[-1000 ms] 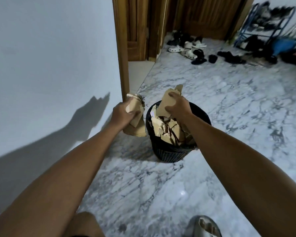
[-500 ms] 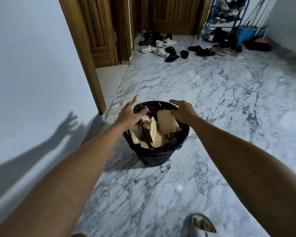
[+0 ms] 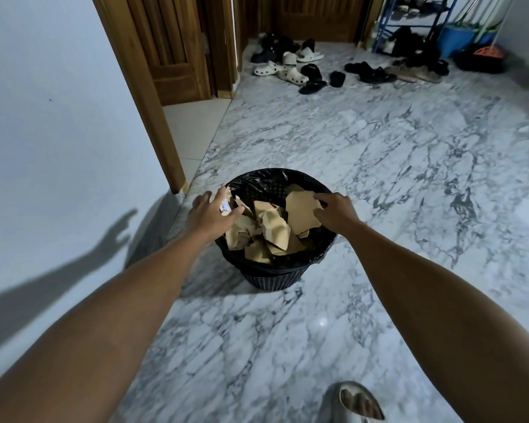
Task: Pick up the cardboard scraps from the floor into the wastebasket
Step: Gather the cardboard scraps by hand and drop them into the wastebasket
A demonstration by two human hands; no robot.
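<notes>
The cardboard scraps (image 3: 272,228) were seen as torn, tan, jagged-edged pieces, some creased and crumpled, heaped inside the wastebasket (image 3: 277,277) at the centre of the frame, their tops reaching about to its rim. The wastebasket was round, of black perforated plastic, and was lined with a glossy black bag folded over the rim. The left hand (image 3: 209,213) was held over the left side of the rim with its fingers spread and straight; its grip was open and nothing was held, though its fingertips lay against the nearest scraps. The right hand (image 3: 336,210) was placed at the right side of the rim, its fingers loosely bent over a large flat scrap; whether that piece was actually pinched could not be told. The marble floor (image 3: 379,166), white with grey veins and polished, was spread widely to the right and towards the bottom of the frame. A white wall (image 3: 58,132) and a wooden door frame (image 3: 153,117) stood close on the left. Shoes (image 3: 290,68) were scattered at the upper centre, well apart from the wastebasket.
</notes>
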